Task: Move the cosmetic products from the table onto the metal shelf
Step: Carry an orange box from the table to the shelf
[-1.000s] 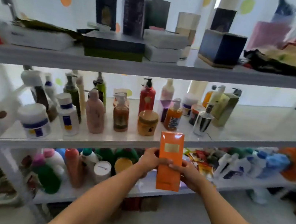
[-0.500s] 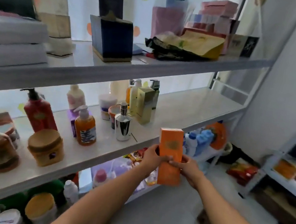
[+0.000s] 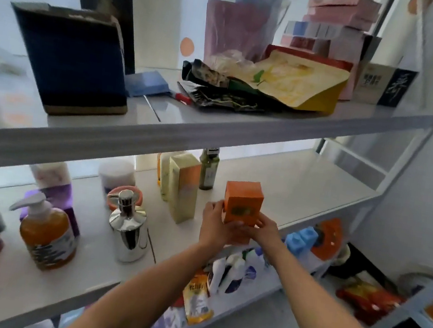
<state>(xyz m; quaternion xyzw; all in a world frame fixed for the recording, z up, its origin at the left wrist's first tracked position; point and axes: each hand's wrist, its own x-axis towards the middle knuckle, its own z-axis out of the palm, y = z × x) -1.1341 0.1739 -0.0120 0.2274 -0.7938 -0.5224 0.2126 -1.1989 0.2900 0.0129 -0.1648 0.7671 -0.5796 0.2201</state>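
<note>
We hold the orange carton (image 3: 242, 209) upright in both hands at the front edge of the middle tier of the metal shelf (image 3: 304, 185). Our left hand (image 3: 214, 225) wraps its left side and lower front. Our right hand (image 3: 264, 231) clasps the lower right corner. Our fingers hide the carton's base, so we cannot tell whether it rests on the tier or sits just above it.

Just left of the carton, a little further back, stands a tall pale yellow-green carton (image 3: 182, 187), with a dark green bottle (image 3: 208, 171) behind it. Further left along the front edge are a chrome pump dispenser (image 3: 129, 224) and an amber pump bottle (image 3: 47, 234). On the tier above we see a navy box (image 3: 71, 58) towards the left and a yellow pouch (image 3: 297, 83) lying towards the right.
</note>
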